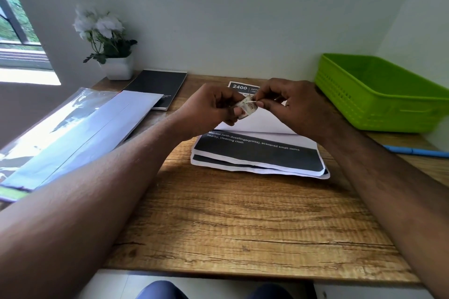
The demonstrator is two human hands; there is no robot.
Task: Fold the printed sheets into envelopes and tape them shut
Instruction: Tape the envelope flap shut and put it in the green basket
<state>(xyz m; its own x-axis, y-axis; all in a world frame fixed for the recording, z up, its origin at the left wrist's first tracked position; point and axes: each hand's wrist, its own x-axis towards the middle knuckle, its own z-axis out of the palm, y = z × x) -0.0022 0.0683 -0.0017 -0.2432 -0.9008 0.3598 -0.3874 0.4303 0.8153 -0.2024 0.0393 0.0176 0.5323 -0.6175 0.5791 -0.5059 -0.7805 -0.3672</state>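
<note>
A stack of printed sheets (261,155) with black bands and white text lies in the middle of the wooden desk (243,221), the top sheet folded over so its white back shows. Above it, my left hand (209,107) grips a small roll of tape (247,109). My right hand (289,104) pinches at the roll's edge with thumb and forefinger. Both hands hover over the far part of the stack and hide some of it.
A green plastic basket (379,94) stands at the back right, a blue pen (418,152) near it. On the left lie a clear plastic sleeve with white sheets (80,133), a black notebook (158,86) and a white flower pot (116,65).
</note>
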